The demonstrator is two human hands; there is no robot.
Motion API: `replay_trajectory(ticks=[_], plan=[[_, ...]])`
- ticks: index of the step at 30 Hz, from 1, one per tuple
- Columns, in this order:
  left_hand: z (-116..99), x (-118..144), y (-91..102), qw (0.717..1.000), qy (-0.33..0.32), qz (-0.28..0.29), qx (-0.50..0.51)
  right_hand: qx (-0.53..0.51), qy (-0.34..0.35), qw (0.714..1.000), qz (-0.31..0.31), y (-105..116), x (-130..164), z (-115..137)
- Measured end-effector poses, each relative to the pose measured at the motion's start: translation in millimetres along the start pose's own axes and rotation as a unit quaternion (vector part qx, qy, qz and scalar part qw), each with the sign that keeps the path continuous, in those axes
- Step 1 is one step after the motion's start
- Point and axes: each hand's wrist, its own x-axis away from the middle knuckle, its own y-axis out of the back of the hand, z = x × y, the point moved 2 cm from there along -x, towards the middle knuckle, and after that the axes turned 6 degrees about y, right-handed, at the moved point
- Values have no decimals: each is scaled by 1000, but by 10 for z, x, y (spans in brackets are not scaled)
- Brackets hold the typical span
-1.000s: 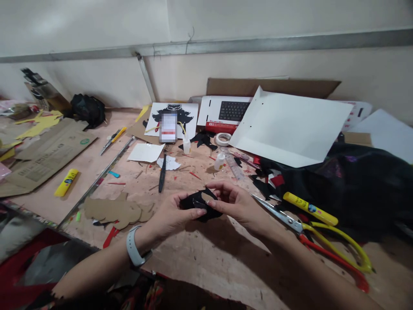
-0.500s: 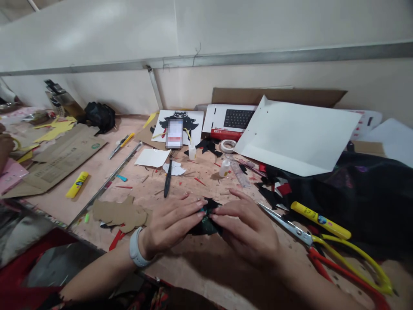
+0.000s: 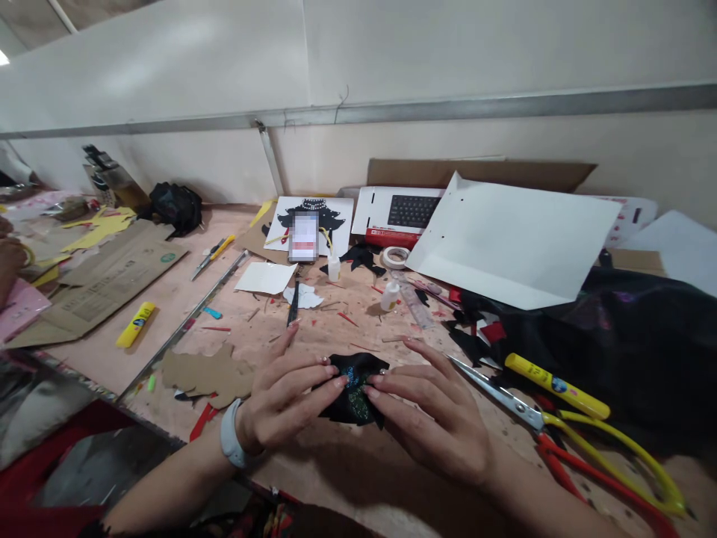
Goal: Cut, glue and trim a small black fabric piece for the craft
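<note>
A small black glittery cut-out piece (image 3: pixel 354 388) lies flat on the worn wooden table (image 3: pixel 358 463) near the front. My left hand (image 3: pixel 285 400), with a white watch on its wrist, presses the piece's left edge with spread fingertips. My right hand (image 3: pixel 434 415) presses its right edge in the same way. Neither hand grips it; the fingers lie flat on top. A brown cardboard cut-out (image 3: pixel 210 371) lies just left of my left hand.
Scissors with yellow and red handles (image 3: pixel 560 433) and a yellow knife (image 3: pixel 554 385) lie right of my hands, beside black fabric (image 3: pixel 627 336). Behind are a glue bottle (image 3: pixel 389 294), tape roll (image 3: pixel 396 256), phone (image 3: pixel 304 236), white sheet (image 3: pixel 504 239), ruler (image 3: pixel 184 325) and cardboard (image 3: pixel 95 280). Another person's hand (image 3: pixel 10 258) shows far left.
One second ago both hands held the black piece up between the fingers. It now lies on the table and my fingertips press it flat, spread a little wider than half a second ago.
</note>
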Motion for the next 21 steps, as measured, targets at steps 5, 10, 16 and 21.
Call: replay_trajectory(ticks=[5, 10, 16, 21], plan=[[-6, -35, 40, 1000, -6, 4, 7, 4, 1, 1000, -5, -13, 5, -8], [-5, -46, 68, 1000, -5, -2, -4, 16, 2, 1000, -9, -20, 6, -20], [17, -25, 41, 999, -13, 2, -33, -1, -24, 999, -23, -34, -24, -51], [5, -53, -121, 989, 76, -3, 124, -109, -154, 981, -42, -61, -34, -102]])
